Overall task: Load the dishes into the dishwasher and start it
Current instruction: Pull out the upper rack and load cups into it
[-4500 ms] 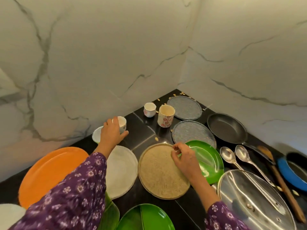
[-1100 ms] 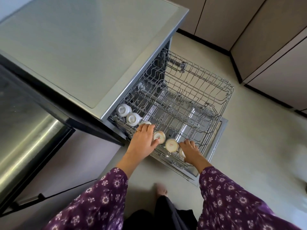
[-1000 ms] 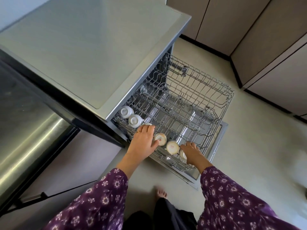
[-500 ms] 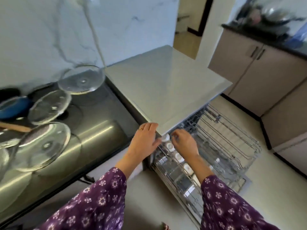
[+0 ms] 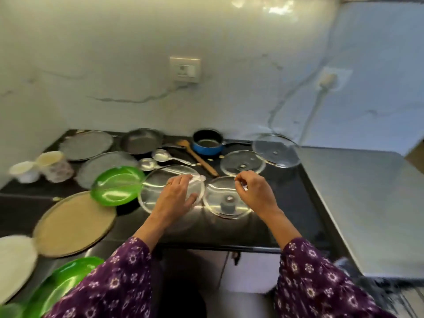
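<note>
Your left hand (image 5: 176, 196) hovers, fingers relaxed, over the large glass lid (image 5: 153, 191); your right hand (image 5: 254, 191), loosely curled, holds nothing. Likely choosing a lid.

No legible text anywhere.
</note>
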The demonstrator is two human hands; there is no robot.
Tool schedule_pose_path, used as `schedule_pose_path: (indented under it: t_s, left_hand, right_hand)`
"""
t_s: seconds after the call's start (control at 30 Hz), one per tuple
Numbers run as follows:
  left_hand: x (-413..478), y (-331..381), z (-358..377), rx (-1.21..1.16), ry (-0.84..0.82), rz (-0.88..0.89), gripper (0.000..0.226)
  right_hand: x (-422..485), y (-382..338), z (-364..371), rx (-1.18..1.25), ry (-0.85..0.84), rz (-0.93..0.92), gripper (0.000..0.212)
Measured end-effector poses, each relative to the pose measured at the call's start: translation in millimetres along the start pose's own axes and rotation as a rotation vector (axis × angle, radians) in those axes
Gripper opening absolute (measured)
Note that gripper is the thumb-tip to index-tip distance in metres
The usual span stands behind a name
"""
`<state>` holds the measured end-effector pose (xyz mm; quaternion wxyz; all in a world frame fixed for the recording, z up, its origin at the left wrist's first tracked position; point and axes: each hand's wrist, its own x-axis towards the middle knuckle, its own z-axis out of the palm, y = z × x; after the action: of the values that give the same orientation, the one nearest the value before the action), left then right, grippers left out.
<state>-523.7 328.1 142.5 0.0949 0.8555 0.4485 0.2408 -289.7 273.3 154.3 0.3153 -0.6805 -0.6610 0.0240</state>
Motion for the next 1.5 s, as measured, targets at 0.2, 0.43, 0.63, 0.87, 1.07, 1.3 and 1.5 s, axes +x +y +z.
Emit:
schedule_pose_path:
  t_s: [0.2,0.43,0.63,0.87,1.07,1.3,1.5]
  left_hand:
    - [-39,-108,-61,0.068,0.064,-0.253,0.061]
    - [-86,-206,-107,0.134,0.142,-0.467,0.051]
    - [-131,-281,-132,0.124,0.22,-0.763,0.057]
    - [-182,-359,-165,0.213,0.258,-1.155,0.069]
    - [-195,-416,-174,0.316,0.138,-1.274,0.079]
    - [-180,-451,-161,0.335,0.075,-1.311,0.082]
    - [-182,-455,-167,0.266,0.062,-1.482,0.076]
  right_hand:
    - [58,-105,78,0.046,-0.108,-0.227,0.008]
    - [103,-216,175,0.13,-0.254,-0.397,0.009]
    - [112,-289,255,0.146,-0.428,-0.504,0.015]
    - [105,-351,324,0.196,-0.614,-0.551,0.019]
    - [103,-371,367,0.169,-0.666,-0.531,0.024]
    - [139,-395,411,0.128,-0.689,-0.507,0.028]
    - [137,-404,428,0.164,-0.741,-0.476,0.031]
